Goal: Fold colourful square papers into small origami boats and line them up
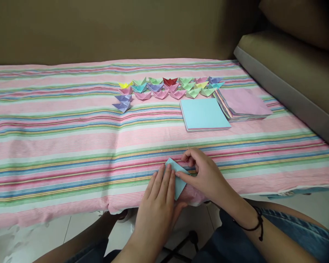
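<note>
A small light blue sheet of folded paper (178, 179) lies near the front edge of the striped cloth, one corner pointing away from me. My left hand (159, 193) rests flat over its left part, fingers stretched out and side by side. At the paper's right corner, the thumb of my right hand (204, 170) touches the surface. The right index and other fingers curl above the cloth, apart from the thumb. The left fingers hide part of the paper.
Several folded paper boats (161, 94) in many colours stand in rows farther back. A stack of light blue paper (205, 114) and a pink-topped stack (245, 103) lie at the right. Cushions (293, 73) border the striped cloth (57, 146).
</note>
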Motion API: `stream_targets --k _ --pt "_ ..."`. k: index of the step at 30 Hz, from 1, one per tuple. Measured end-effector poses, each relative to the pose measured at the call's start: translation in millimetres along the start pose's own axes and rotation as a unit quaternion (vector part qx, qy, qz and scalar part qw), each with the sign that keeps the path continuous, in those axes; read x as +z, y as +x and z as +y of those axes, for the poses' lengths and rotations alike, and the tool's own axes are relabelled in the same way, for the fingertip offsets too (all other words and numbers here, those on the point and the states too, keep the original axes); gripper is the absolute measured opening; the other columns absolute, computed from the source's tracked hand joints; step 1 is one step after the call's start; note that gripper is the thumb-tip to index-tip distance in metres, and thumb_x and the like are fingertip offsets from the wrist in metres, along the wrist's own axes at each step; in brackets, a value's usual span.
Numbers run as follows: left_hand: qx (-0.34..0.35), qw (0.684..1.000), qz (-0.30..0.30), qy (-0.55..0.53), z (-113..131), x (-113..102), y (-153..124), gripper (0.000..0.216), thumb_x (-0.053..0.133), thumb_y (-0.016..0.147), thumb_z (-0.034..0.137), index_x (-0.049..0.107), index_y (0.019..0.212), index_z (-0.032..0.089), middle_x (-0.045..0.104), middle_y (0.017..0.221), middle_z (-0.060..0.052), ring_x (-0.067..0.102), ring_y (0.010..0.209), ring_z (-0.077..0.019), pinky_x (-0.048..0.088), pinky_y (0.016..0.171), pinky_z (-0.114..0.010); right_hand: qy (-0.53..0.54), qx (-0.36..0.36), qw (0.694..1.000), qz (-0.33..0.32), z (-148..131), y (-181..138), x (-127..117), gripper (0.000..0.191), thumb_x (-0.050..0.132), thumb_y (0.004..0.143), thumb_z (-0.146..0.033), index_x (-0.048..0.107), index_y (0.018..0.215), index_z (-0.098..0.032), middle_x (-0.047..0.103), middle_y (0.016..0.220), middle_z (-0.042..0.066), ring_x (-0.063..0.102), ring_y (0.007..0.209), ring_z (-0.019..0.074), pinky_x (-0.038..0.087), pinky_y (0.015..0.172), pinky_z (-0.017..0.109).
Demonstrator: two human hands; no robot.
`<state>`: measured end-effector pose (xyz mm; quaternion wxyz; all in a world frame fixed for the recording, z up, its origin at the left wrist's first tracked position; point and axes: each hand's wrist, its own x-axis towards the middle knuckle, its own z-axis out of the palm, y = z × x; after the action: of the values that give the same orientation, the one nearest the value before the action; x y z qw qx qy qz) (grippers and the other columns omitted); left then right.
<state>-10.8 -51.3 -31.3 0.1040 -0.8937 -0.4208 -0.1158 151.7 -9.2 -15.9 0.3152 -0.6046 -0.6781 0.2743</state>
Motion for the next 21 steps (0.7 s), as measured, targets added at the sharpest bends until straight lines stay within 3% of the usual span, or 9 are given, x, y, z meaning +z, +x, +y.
stream_targets --k 5,9,14,18,21 --pt "-0.006 1.000 0.003 0.004 0 4 0 0.062 0.048 0.086 0.045 0.045 0.129 0.001 0.042 0.139 -0.018 0.040 0.128 -0.0305 0.039 0.102 -0.041 0.011 -0.013 1.000 0.008 0 1 1 0.021 0.059 0.066 -0.011 0.047 0.080 -0.020 0.050 0.079 0.000 0.047 0.072 0.0150 0.040 0.064 0.027" --pt "-0.003 1.000 0.007 0.000 -1 5 -1 0.063 0.048 0.085 0.047 0.045 0.129 0.002 0.044 0.138 -0.018 0.040 0.128 -0.0306 0.039 0.102 -0.041 0.045 0.016 0.999 -0.019 3 2 -4 0.023 0.056 0.064 -0.009 0.047 0.082 -0.020 0.052 0.079 0.000 0.047 0.067 0.0137 0.039 0.059 0.026" --pt "-0.001 0.999 0.001 -0.042 -3 1 0 0.058 0.050 0.084 0.048 0.044 0.132 0.016 0.044 0.139 -0.017 0.039 0.129 -0.0325 0.040 0.101 -0.044 0.107 0.052 0.989 -0.086 8 6 -19 0.024 0.053 0.064 -0.005 0.047 0.081 -0.020 0.053 0.082 -0.001 0.043 0.057 0.0087 0.039 0.054 0.023" --pt "0.000 0.999 -0.003 -0.054 -3 -1 0 0.059 0.049 0.083 0.051 0.045 0.132 0.019 0.042 0.140 -0.018 0.038 0.129 -0.0333 0.041 0.100 -0.045 0.185 0.070 0.972 -0.127 14 10 -27 0.017 0.057 0.071 -0.013 0.048 0.083 -0.020 0.056 0.085 0.000 0.045 0.056 0.0079 0.041 0.055 0.023" --pt "-0.001 0.999 -0.008 -0.053 -3 -1 0 0.060 0.051 0.082 0.052 0.045 0.132 0.020 0.043 0.139 -0.018 0.038 0.129 -0.0333 0.041 0.100 -0.045 0.208 0.068 0.971 -0.100 14 10 -25 0.010 0.058 0.078 -0.022 0.054 0.087 -0.019 0.059 0.084 0.001 0.052 0.064 0.0111 0.045 0.059 0.025"
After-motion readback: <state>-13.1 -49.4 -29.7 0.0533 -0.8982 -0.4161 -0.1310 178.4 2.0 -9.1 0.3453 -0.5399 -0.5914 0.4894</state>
